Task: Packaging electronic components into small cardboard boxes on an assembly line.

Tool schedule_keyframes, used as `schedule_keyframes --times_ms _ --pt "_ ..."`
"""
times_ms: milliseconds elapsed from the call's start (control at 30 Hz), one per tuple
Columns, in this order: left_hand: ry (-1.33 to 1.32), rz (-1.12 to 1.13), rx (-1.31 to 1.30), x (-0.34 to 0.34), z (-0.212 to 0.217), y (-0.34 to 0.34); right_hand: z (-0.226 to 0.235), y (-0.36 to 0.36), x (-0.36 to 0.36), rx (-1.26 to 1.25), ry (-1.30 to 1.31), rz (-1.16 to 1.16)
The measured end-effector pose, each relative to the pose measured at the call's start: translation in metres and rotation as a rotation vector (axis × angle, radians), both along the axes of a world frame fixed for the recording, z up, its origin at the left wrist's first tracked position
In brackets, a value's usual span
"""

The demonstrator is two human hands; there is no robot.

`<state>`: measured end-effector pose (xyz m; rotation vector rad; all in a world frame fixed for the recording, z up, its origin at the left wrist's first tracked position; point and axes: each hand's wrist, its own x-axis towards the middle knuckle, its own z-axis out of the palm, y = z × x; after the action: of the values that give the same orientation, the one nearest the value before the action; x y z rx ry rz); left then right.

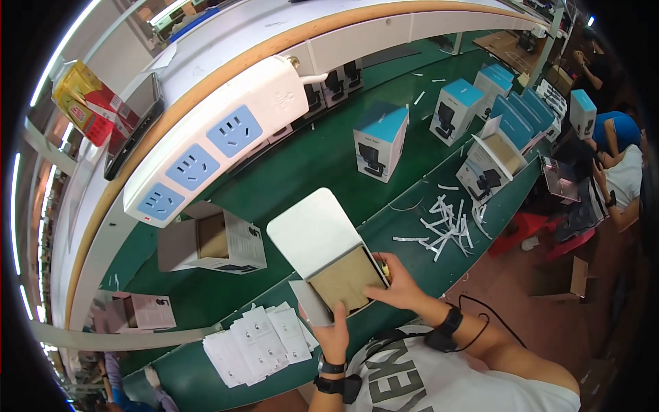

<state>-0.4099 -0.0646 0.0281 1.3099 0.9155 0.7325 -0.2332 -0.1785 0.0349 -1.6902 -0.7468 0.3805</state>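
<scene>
Between my hands is a white cardboard box (312,230), its large lid flap raised away from me and a side flap folded out on the left. A brown cardboard insert (343,281) fills its opening. My left hand (332,334) grips the near left side, thumb up against the insert. My right hand (398,283) clasps the right side, its thumb over the edge onto the insert. A small yellowish bit shows by the right fingers, too small to name. Left of the box, overlapping stacks of white printed leaflets (257,343) lie on the green bench (425,206).
Several blue-topped boxes (382,141) stand farther off; an opened box (491,161) is at the right. White paper strips (446,230) lie scattered. Another opened box (213,240) sits left, below a white power strip (220,141). A co-worker (621,158) is at far right.
</scene>
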Motion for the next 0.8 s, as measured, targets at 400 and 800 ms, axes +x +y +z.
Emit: schedule_keyframes --times_ms 400,800 --pt "0.468 -0.517 1.029 0.043 0.088 -0.008 0.035 0.004 0.022 -0.238 0.000 0.044" --pt "0.689 -0.545 1.262 0.054 0.069 -0.001 0.066 0.016 0.088 -0.207 -0.707 0.107"
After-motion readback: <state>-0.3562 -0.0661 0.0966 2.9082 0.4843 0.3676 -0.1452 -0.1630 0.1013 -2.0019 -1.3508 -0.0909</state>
